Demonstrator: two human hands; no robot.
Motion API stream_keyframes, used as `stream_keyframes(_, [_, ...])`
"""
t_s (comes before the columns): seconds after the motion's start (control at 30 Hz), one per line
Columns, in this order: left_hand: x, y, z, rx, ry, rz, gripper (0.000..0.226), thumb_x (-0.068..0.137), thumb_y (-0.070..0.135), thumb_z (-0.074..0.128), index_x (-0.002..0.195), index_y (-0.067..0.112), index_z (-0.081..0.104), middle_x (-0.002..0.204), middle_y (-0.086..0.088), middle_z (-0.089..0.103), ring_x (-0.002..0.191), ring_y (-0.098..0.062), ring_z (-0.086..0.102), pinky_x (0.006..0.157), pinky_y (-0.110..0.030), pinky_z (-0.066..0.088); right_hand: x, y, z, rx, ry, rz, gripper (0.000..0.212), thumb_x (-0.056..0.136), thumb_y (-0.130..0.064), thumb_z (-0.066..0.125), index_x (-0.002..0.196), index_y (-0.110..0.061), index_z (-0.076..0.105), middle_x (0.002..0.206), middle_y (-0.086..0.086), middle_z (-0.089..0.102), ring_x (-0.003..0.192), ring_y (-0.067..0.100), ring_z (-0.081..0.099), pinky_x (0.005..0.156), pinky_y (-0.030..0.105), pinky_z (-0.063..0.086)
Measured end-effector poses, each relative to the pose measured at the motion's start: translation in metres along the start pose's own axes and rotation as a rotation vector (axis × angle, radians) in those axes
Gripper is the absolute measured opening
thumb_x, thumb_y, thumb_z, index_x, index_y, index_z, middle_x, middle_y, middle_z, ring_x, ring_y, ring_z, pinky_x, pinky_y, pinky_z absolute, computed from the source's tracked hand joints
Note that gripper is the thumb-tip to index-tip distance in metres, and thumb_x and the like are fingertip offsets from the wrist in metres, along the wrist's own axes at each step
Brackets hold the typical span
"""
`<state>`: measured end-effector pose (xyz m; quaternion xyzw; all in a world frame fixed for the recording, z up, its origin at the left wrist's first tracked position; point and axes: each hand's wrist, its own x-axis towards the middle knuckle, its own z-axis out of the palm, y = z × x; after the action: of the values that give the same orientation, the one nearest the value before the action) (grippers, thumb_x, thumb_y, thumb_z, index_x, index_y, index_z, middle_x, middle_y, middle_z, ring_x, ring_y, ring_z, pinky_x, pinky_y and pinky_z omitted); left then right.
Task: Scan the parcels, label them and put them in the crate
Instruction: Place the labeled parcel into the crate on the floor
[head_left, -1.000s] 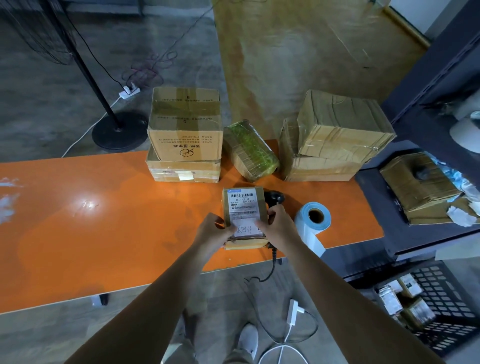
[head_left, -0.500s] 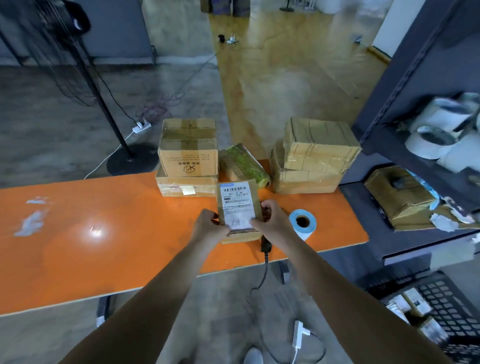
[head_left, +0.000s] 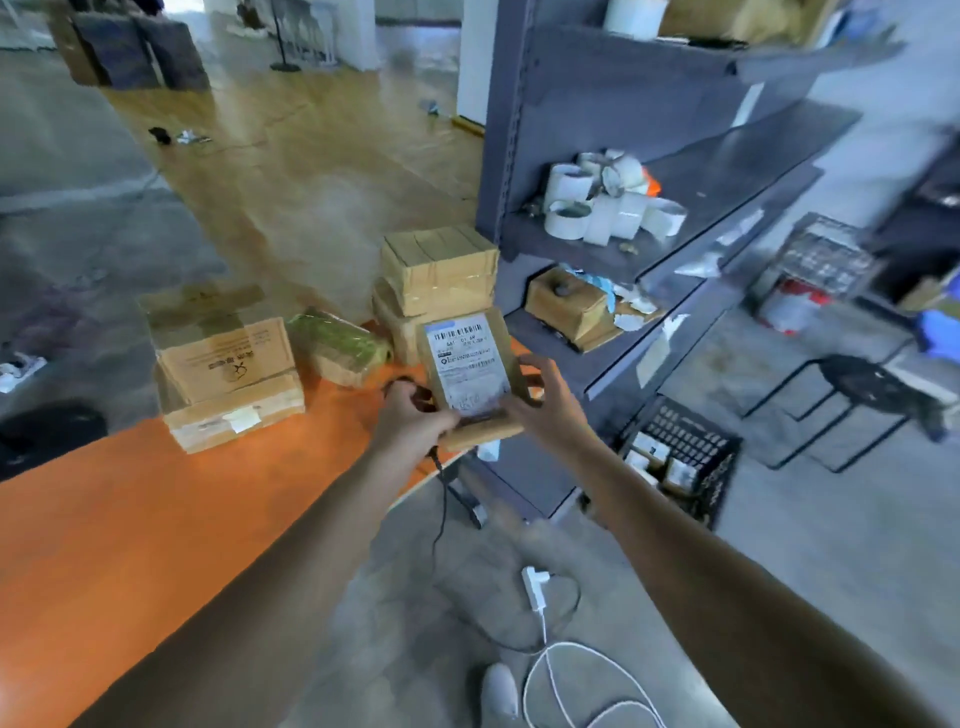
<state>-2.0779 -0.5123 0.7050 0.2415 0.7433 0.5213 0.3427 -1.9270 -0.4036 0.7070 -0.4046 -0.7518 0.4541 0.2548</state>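
Observation:
A small brown parcel (head_left: 470, 374) with a white barcode label on its top face is lifted above the right end of the orange table (head_left: 130, 519). My left hand (head_left: 413, 421) grips its lower left corner. My right hand (head_left: 545, 410) holds its right edge with the fingers spread. The black crate (head_left: 722, 467) stands on the floor to the right, below the shelving, with several small parcels inside. The scanner is mostly hidden behind my left hand; its black cable (head_left: 441, 499) hangs off the table edge.
More parcels sit on the table: a stacked pair of boxes (head_left: 228, 374), a green-wrapped parcel (head_left: 337, 345) and taped boxes (head_left: 436, 280). Grey shelving (head_left: 649, 270) with tape rolls stands right. A white charger and cable (head_left: 537, 597) lie on the floor. A black stool (head_left: 862, 389) stands far right.
The parcel has left the table and moved up and to the right in both hands. My view has swung right, bringing the shelving and crate into sight.

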Motion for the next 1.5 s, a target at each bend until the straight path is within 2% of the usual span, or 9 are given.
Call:
stream_keyframes(0.17, [-0.049, 0.014, 0.084, 0.012, -0.199, 0.075, 0.034, 0.071, 0.011, 0.082, 0.083, 0.021, 0.051, 0.081, 0.002, 0.066, 0.080, -0.021, 0.067, 0.073, -0.036, 0.058, -0.076, 0.026, -0.080, 0.061, 0.184, 0.082, 0.035, 0.097, -0.020, 0.057, 0.124, -0.036, 0.041, 0.108, -0.012, 0.057, 0.089, -0.010, 0.054, 0.058, 0.002, 0.040])
stream_keyframes(0.23, [-0.070, 0.022, 0.121, 0.013, -0.283, 0.127, 0.030, 0.072, 0.010, 0.081, 0.083, 0.020, 0.055, 0.078, 0.006, 0.067, 0.077, -0.017, 0.066, 0.067, -0.028, 0.057, -0.105, 0.041, -0.113, 0.114, 0.263, 0.103, 0.032, 0.099, -0.016, 0.055, 0.123, -0.032, 0.043, 0.107, -0.005, 0.060, 0.086, 0.000, 0.058, 0.070, 0.016, 0.049])
stream_keyframes(0.33, [-0.100, 0.034, 0.176, 0.042, -0.417, 0.118, 0.033, 0.077, 0.008, 0.078, 0.103, 0.003, 0.059, 0.099, -0.010, 0.069, 0.093, -0.025, 0.067, 0.079, -0.040, 0.058, -0.142, 0.066, -0.163, 0.208, 0.411, 0.158, 0.031, 0.097, -0.018, 0.060, 0.120, -0.033, 0.047, 0.104, -0.002, 0.064, 0.091, 0.013, 0.062, 0.080, 0.036, 0.052])
stream_keyframes(0.5, [-0.146, 0.045, 0.277, 0.096, -0.575, 0.177, 0.037, 0.081, 0.017, 0.077, 0.108, 0.007, 0.055, 0.099, -0.005, 0.065, 0.076, -0.011, 0.064, 0.056, -0.021, 0.057, -0.196, 0.117, -0.245, 0.264, 0.580, 0.290, 0.024, 0.096, -0.035, 0.060, 0.116, -0.040, 0.048, 0.103, -0.001, 0.065, 0.081, 0.009, 0.061, 0.063, 0.023, 0.045])
stream_keyframes(0.63, [-0.168, 0.041, 0.367, 0.202, -0.604, 0.251, 0.042, 0.082, 0.044, 0.071, 0.111, 0.021, 0.052, 0.102, 0.004, 0.063, 0.088, -0.008, 0.061, 0.078, -0.037, 0.058, -0.232, 0.173, -0.326, 0.240, 0.672, 0.388, 0.040, 0.095, -0.040, 0.056, 0.132, -0.031, 0.044, 0.108, 0.004, 0.064, 0.081, 0.013, 0.060, 0.067, 0.029, 0.045])
stream_keyframes(0.73, [-0.181, 0.041, 0.434, 0.308, -0.595, 0.357, 0.059, 0.079, 0.058, 0.065, 0.124, 0.024, 0.050, 0.121, 0.000, 0.058, 0.101, -0.010, 0.057, 0.087, -0.030, 0.046, -0.251, 0.214, -0.393, 0.186, 0.668, 0.414, 0.045, 0.094, -0.044, 0.055, 0.136, -0.030, 0.042, 0.106, 0.003, 0.064, 0.087, 0.017, 0.060, 0.079, 0.035, 0.049])
stream_keyframes(0.87, [-0.200, 0.046, 0.507, 0.516, -0.539, 0.476, 0.092, 0.060, 0.080, 0.047, 0.134, 0.026, 0.044, 0.130, -0.007, 0.050, 0.118, -0.021, 0.051, 0.101, -0.043, 0.044, -0.269, 0.255, -0.470, 0.160, 0.651, 0.447, 0.046, 0.094, -0.045, 0.054, 0.136, -0.030, 0.041, 0.109, 0.005, 0.062, 0.090, 0.020, 0.060, 0.078, 0.036, 0.049])
stream_keyframes(1.07, [-0.193, 0.049, 0.583, 0.894, -0.439, 0.668, 0.075, 0.087, 0.065, 0.044, 0.146, 0.022, 0.031, 0.141, -0.010, 0.039, 0.132, -0.032, 0.031, 0.105, -0.045, 0.036, -0.260, 0.308, -0.550, 0.106, 0.606, 0.503, 0.047, 0.096, -0.045, 0.050, 0.138, -0.027, 0.040, 0.114, 0.008, 0.060, 0.096, 0.025, 0.059, 0.078, 0.035, 0.047])
stream_keyframes(1.5, [-0.045, 0.039, 0.743, 1.019, -0.330, 0.465, 0.083, 0.083, 0.075, 0.034, 0.149, 0.026, 0.023, 0.152, -0.006, 0.028, 0.138, -0.031, 0.024, 0.106, -0.051, 0.033, -0.062, 0.428, -0.664, -0.020, 0.338, 0.546, 0.052, 0.091, -0.050, 0.052, 0.138, -0.029, 0.040, 0.111, 0.007, 0.058, 0.092, 0.024, 0.059, 0.077, 0.036, 0.051])
